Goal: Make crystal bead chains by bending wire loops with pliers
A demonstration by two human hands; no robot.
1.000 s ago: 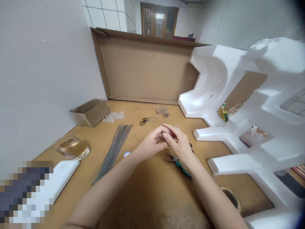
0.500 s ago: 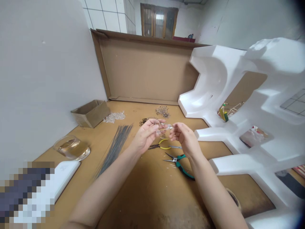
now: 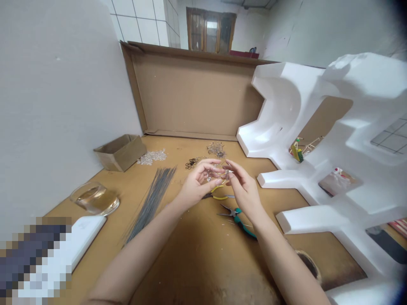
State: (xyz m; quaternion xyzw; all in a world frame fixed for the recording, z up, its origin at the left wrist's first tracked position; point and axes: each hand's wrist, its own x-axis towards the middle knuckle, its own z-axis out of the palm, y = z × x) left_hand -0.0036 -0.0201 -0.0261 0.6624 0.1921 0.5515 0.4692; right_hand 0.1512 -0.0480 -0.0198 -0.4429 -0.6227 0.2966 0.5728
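My left hand [image 3: 199, 183] and my right hand [image 3: 241, 188] meet above the middle of the brown table [image 3: 197, 254]. Their fingertips pinch a small clear beaded piece on thin wire [image 3: 221, 171] between them. Under the hands lie yellow-handled pliers [image 3: 218, 195] and green-handled pliers [image 3: 238, 218]. A bundle of long thin wires [image 3: 152, 199] lies to the left of my left arm.
A small cardboard box [image 3: 121, 150], a pile of clear beads [image 3: 152, 156], black rings [image 3: 191, 162] and a heap of metal bits [image 3: 217, 148] sit farther back. A glass dish [image 3: 95, 198] is at left. White foam packing [image 3: 333, 140] fills the right; a cardboard wall [image 3: 193, 93] stands behind.
My hands drew apart with the beaded piece stretched between them, then came back together at the fingertips. The pliers became visible under them.
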